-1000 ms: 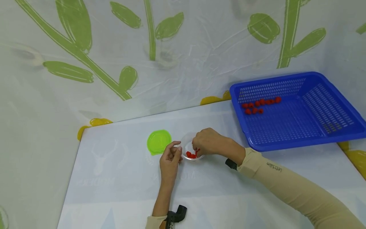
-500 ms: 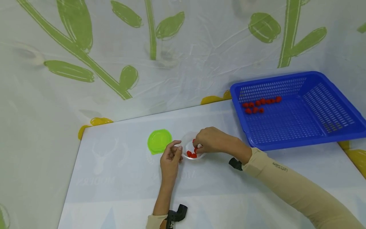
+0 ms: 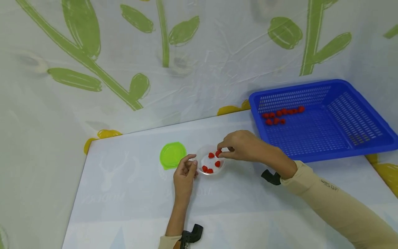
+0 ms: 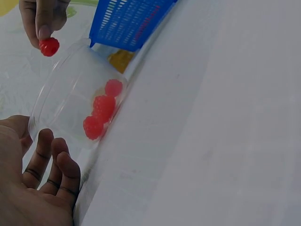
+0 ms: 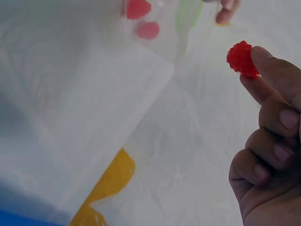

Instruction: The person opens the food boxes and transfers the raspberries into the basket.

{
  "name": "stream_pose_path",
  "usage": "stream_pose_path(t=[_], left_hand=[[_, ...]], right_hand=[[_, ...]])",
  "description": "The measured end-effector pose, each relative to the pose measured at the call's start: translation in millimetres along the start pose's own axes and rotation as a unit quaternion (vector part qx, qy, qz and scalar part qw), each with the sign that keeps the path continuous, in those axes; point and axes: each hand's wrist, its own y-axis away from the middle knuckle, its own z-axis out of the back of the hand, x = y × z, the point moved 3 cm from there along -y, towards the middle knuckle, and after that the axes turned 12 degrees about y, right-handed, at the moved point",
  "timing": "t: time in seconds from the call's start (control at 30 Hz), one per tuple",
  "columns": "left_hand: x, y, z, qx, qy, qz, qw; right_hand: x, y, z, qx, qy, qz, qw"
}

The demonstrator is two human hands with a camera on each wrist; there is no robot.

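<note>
In the head view, a clear plastic bowl (image 3: pixel 208 161) stands on the table with several red raspberries (image 3: pixel 217 164) on its bottom. My left hand (image 3: pixel 185 174) holds the bowl at its left side; in the left wrist view its fingers (image 4: pixel 44 146) are bent by the rim. Over the bowl's right edge, my right hand (image 3: pixel 244 147) pinches one raspberry (image 5: pixel 242 59) between thumb and index finger, the other fingers curled in. A bright green lid (image 3: pixel 172 155) lies flat just left of the bowl.
A blue slotted basket (image 3: pixel 264 133) stands at the back right. Several raspberries (image 3: pixel 284 112) lie along its left and far side. Behind the table rises a white sheet (image 3: pixel 217 69) with green leaf prints.
My right hand has risen and moved right from inside the bowl, a raspberry between its fingers. More raspberries in the bowl are visible now. My left hand has stayed put.
</note>
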Motion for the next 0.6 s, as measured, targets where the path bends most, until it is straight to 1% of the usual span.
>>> stream_pose_path(t=[0.1,0.17,0.3,0.47,0.6], left_hand=[[12.7,-2.6,4.1,-0.005,-0.003,0.004,1.0],[21.0,-4.2,6.5,-0.008,-0.006,0.003,0.9999],[22.0,-3.7,6.4,-0.008,-0.01,0.001,0.9999],[22.6,-2.5,7.2,-0.007,-0.007,-0.006,0.9999],[21.9,-2.4,6.5,-0.001,0.0,-0.015,0.9999]], right_hand=[[-6,7.5,10,-0.023,-0.004,-0.005,0.9997],[-12,13.3,16,-0.028,-0.007,-0.016,0.9994],[-25,25.9,27,-0.04,-0.007,-0.047,0.9981],[-40,41.4,39,-0.072,-0.034,-0.073,0.9941],[-52,53.7,52,-0.083,-0.045,-0.103,0.9902]])
